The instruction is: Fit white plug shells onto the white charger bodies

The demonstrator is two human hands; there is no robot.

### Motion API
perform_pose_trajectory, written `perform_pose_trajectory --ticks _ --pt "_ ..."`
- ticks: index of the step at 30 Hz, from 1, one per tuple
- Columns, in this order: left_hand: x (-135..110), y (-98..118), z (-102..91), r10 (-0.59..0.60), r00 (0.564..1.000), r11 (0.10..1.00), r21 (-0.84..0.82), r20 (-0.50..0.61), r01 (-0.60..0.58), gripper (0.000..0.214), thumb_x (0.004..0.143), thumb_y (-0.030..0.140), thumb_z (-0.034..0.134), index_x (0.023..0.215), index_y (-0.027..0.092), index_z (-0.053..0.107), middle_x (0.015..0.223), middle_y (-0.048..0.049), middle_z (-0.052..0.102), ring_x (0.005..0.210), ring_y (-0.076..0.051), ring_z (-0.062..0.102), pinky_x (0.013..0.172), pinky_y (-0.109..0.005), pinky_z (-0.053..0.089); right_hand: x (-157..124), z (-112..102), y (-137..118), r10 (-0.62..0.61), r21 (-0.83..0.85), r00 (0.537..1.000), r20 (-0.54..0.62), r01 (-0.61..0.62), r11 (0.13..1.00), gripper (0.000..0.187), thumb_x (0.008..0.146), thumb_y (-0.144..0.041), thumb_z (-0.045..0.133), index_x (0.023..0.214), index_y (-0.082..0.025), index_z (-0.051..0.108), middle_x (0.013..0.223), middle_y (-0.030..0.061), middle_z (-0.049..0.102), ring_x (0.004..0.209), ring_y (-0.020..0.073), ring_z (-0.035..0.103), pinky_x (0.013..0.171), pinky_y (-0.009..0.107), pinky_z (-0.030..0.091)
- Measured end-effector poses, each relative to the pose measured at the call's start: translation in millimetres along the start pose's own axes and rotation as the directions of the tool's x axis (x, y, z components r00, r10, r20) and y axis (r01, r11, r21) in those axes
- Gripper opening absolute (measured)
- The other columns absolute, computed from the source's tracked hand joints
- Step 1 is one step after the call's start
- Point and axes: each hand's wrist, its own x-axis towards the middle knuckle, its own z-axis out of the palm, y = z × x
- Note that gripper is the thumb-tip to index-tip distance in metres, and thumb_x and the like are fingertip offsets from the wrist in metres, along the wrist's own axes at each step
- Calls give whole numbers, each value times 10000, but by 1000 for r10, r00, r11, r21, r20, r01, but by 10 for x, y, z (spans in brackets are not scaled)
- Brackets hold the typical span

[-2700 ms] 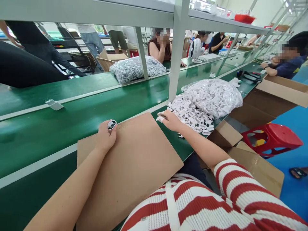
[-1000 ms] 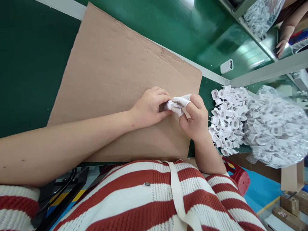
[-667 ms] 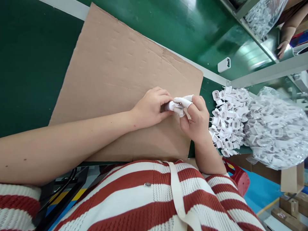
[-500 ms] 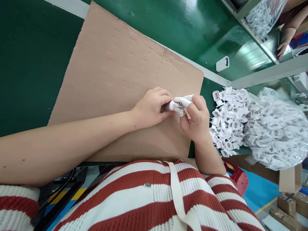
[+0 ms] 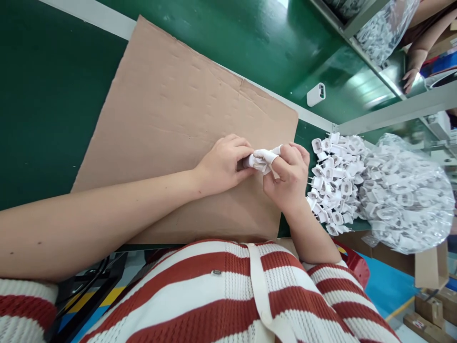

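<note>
Over the cardboard sheet [image 5: 171,109], my left hand [image 5: 223,164] is closed around a small white plastic charger housing [image 5: 251,161], with thumb and fingers on its sides. Most of that housing is hidden by my fingers. My right hand [image 5: 290,174] wears white finger covers [image 5: 266,158] on several fingertips. Those fingertips are pinched together at the housing's right end, touching it. Whether a smaller part sits between them cannot be seen.
Right of my right hand lies a heap of white plug parts [image 5: 337,181]. Beside it stands a clear plastic bag [image 5: 407,195] full of similar parts. A white housing [image 5: 316,95] lies on the green surface beyond the ledge. Another person's hand [image 5: 411,78] shows at upper right.
My right fingertips have moved slightly left and closed in tighter on the end of the housing. My left hand keeps its hold. The whole view has shifted a little.
</note>
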Motion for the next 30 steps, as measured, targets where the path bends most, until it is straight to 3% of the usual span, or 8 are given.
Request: perform_pose_trajectory --ticks 7,9,11,14,17,22,27,30 --pt "-2 -27 12 -11 1000 1000 15 1 10 213 908 391 643 968 201 717 1010 -82 715 989 -277 619 954 -439 469 -17 25 -32 47 43 999 -8 -47 998 162 886 -149 581 859 -266 691 762 -7 503 732 168 550 1177 502 362" --pt "-4 -45 20 -1 1000 1000 21 -3 1 229 904 401 658 992 199 719 1018 -86 720 999 -282 624 959 -444 475 -40 48 -21 96 102 995 -12 -94 990 186 913 -170 582 951 -286 722 777 -11 542 756 172 581 1229 527 301" --pt "-7 -51 16 16 1000 1000 13 0 -16 239 909 395 665 1034 199 721 1062 -93 729 1030 -288 633 976 -454 482 -65 64 18 153 222 988 4 -150 963 260 942 -237 610 1171 -308 710 855 -4 624 837 187 636 1256 544 270" --pt "-18 -17 -28 24 1000 999 -44 -15 -24 238 949 370 639 1109 209 711 1158 -91 735 1095 -282 653 1024 -447 488 -102 60 111 184 478 980 75 -197 856 495 934 -350 689 1414 -292 586 1141 58 697 1044 225 683 1170 496 427" --pt "-42 65 -102 -17 1000 976 -217 -4 16 314 982 420 633 1216 218 688 1228 -88 728 1118 -267 680 1018 -406 527 -138 30 173 159 602 984 82 -176 779 384 952 -288 663 1336 -289 647 1185 72 702 1062 218 699 968 387 565" --pt "-91 106 -130 -186 973 825 -515 140 232 450 1026 555 530 1295 234 696 1335 -93 705 1261 -309 639 1092 -441 524 -178 43 117 213 636 976 43 -192 748 309 918 -188 634 1198 -301 701 1018 41 716 946 215 706 844 363 592" --pt "-84 -25 -60 -327 937 743 -580 122 334 464 1011 596 514 1185 230 741 1217 -99 746 1137 -324 681 1003 -474 574 -205 135 36 140 581 990 -9 -109 807 476 832 -54 554 1255 -242 664 1003 60 693 943 210 694 818 341 601" --pt "-80 -37 -95 -296 937 713 -610 183 345 503 1010 637 495 1205 232 721 1274 -116 712 1143 -330 665 967 -484 584 -202 109 10 158 577 987 20 -141 805 511 802 -31 534 1259 -226 653 1008 67 685 933 212 693 803 330 606"
